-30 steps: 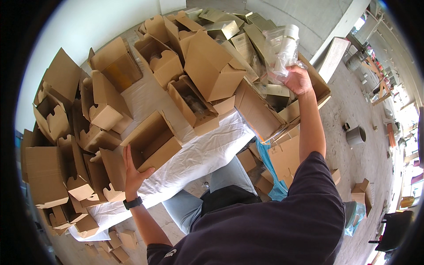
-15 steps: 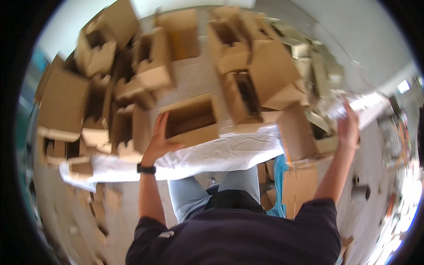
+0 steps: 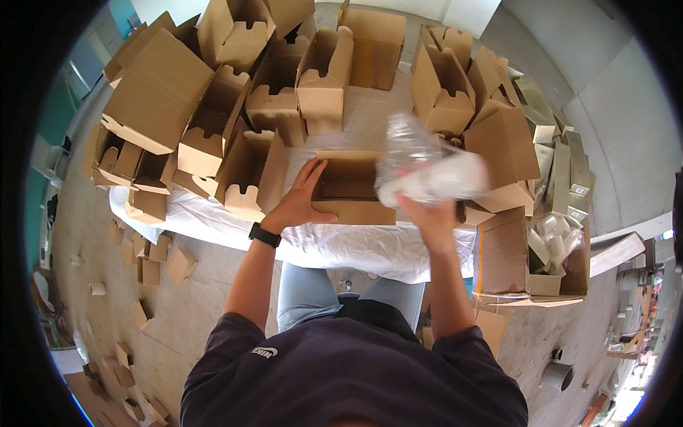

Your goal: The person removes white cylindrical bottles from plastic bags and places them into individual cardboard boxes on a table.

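Observation:
An open, narrow cardboard box (image 3: 359, 213) stands in front of me at the near side of the table, its inside dark and showing nothing in it. My left hand (image 3: 295, 203) rests against its left end, fingers spread, thumb along the near wall. Over the box's right end, my right hand (image 3: 427, 217) grips a white rounded item in clear plastic wrap (image 3: 445, 178). Motion blurs this bundle, and its exact kind cannot be made out. Part of the box's right end is hidden behind it.
Several open cardboard boxes (image 3: 245, 167) crowd the left and far side. On the right, a larger carton (image 3: 501, 249) contains white plastic-wrapped pieces (image 3: 555, 238), with pale slim boxes (image 3: 558, 171) beyond. White sheeting (image 3: 356, 249) hangs over the table's front edge. Small box pieces (image 3: 181, 263) litter the floor.
My right hand has swung from the far right, by the larger carton, inward to the open box, carrying the wrapped item. My left hand stays at the box's left end. The view has shifted.

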`<action>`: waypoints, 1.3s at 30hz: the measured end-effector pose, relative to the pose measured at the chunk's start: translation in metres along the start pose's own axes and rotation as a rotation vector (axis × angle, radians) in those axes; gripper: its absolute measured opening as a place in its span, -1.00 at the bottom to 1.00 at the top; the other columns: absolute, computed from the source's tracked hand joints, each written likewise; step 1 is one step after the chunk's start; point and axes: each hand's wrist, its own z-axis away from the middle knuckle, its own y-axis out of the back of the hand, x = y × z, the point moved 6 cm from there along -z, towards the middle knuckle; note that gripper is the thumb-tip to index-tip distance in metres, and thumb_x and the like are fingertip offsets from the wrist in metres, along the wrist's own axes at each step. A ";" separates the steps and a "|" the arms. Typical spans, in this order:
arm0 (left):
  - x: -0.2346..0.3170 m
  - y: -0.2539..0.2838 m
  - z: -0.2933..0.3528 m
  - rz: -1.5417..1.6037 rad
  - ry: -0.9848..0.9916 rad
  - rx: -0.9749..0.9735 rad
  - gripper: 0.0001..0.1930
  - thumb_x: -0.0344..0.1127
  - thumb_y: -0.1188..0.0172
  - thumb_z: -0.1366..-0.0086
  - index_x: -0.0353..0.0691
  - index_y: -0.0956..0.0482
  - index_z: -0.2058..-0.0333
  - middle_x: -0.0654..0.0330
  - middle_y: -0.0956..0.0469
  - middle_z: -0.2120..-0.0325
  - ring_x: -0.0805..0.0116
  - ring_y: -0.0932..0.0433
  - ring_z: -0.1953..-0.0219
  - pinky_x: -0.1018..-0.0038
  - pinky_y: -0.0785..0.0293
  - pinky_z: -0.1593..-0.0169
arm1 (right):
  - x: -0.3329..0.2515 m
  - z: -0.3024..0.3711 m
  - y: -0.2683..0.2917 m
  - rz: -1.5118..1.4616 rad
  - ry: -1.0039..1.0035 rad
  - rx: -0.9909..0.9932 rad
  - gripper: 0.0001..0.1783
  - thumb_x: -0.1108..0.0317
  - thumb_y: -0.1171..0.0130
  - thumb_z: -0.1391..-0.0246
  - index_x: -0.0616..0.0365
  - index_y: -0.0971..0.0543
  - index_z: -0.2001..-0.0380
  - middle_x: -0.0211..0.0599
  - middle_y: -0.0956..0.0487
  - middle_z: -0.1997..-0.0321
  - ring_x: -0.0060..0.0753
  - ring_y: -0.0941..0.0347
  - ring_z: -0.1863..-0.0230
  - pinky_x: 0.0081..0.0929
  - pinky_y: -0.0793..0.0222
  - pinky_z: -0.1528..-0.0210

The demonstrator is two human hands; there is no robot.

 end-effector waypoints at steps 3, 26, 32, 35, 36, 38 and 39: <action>-0.005 -0.003 -0.001 -0.020 -0.002 -0.003 0.24 0.05 -0.54 0.25 -0.12 0.04 -0.36 -0.04 0.15 -0.37 -0.03 0.14 -0.41 0.25 0.02 -0.38 | 0.040 -0.019 -0.034 0.136 -0.048 -0.198 -0.48 0.48 -0.28 0.07 0.24 -0.43 -0.03 -0.26 -0.54 0.03 -0.36 -0.46 0.00 -0.39 -0.33 -0.09; -0.001 -0.002 -0.001 -0.009 0.007 -0.015 0.24 0.05 -0.54 0.26 -0.27 0.03 -0.33 -0.01 0.16 -0.37 0.00 0.15 -0.42 0.26 -0.02 -0.38 | 0.148 -0.045 -0.063 1.032 -0.424 -0.954 -0.41 0.52 -0.12 0.18 -0.21 -0.56 -0.02 -0.19 -0.59 0.03 -0.09 -0.51 -0.03 -0.19 -0.45 -0.03; -0.001 -0.002 0.001 -0.018 0.014 -0.014 0.25 0.04 -0.55 0.27 -0.24 0.03 -0.33 0.00 0.16 -0.37 0.00 0.13 -0.41 0.27 -0.02 -0.38 | 0.149 -0.038 -0.058 1.165 -0.433 -0.826 -0.53 0.45 -0.17 0.16 -0.16 -0.61 0.08 -0.20 -0.61 0.05 -0.10 -0.52 -0.01 -0.17 -0.47 -0.01; 0.002 -0.001 0.001 -0.020 0.023 -0.023 0.25 0.04 -0.55 0.28 -0.24 0.03 -0.33 0.00 0.15 -0.37 0.00 0.13 -0.41 0.27 -0.02 -0.38 | 0.148 -0.037 -0.056 1.176 -0.472 -0.807 -0.59 0.41 -0.18 0.15 -0.10 -0.63 0.14 -0.20 -0.61 0.06 -0.10 -0.53 0.00 -0.16 -0.47 0.00; 0.002 0.000 0.001 -0.024 0.023 -0.027 0.25 0.03 -0.56 0.28 -0.24 0.03 -0.33 0.00 0.15 -0.37 0.00 0.13 -0.41 0.28 -0.02 -0.38 | 0.150 -0.036 -0.056 1.176 -0.471 -0.809 -0.61 0.40 -0.18 0.16 -0.07 -0.64 0.15 -0.19 -0.61 0.06 -0.10 -0.54 0.00 -0.17 -0.47 0.00; 0.001 0.000 0.001 -0.033 0.019 -0.028 0.25 0.03 -0.56 0.28 -0.24 0.03 -0.33 -0.01 0.15 -0.37 0.00 0.13 -0.41 0.28 -0.02 -0.38 | 0.153 -0.036 -0.057 1.202 -0.476 -0.821 -0.63 0.39 -0.19 0.15 -0.03 -0.64 0.16 -0.17 -0.62 0.06 -0.11 -0.54 0.01 -0.16 -0.47 0.00; 0.000 0.000 0.001 -0.037 0.015 -0.027 0.25 0.03 -0.56 0.28 -0.24 0.03 -0.33 -0.01 0.15 -0.37 0.00 0.13 -0.41 0.27 -0.02 -0.38 | 0.155 -0.036 -0.058 1.228 -0.483 -0.829 -0.63 0.38 -0.19 0.15 -0.01 -0.64 0.16 -0.17 -0.62 0.06 -0.11 -0.54 0.01 -0.15 -0.47 -0.01</action>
